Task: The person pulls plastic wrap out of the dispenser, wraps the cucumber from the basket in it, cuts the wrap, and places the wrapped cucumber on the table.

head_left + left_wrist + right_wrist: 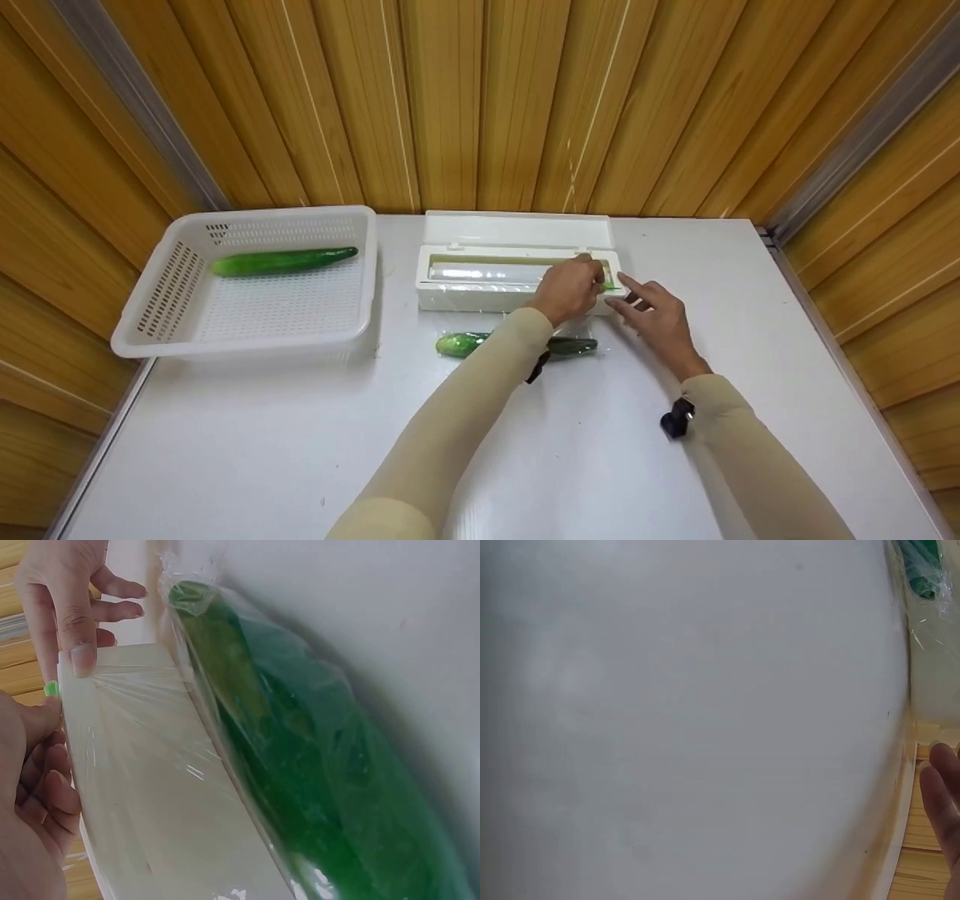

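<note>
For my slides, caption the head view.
Both hands at a film dispenser, one cucumber under film, another in a basket.

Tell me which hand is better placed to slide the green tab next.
Likely the left hand: its fingertips are at the green tab, while the right hand touches the end of the white box.
</note>
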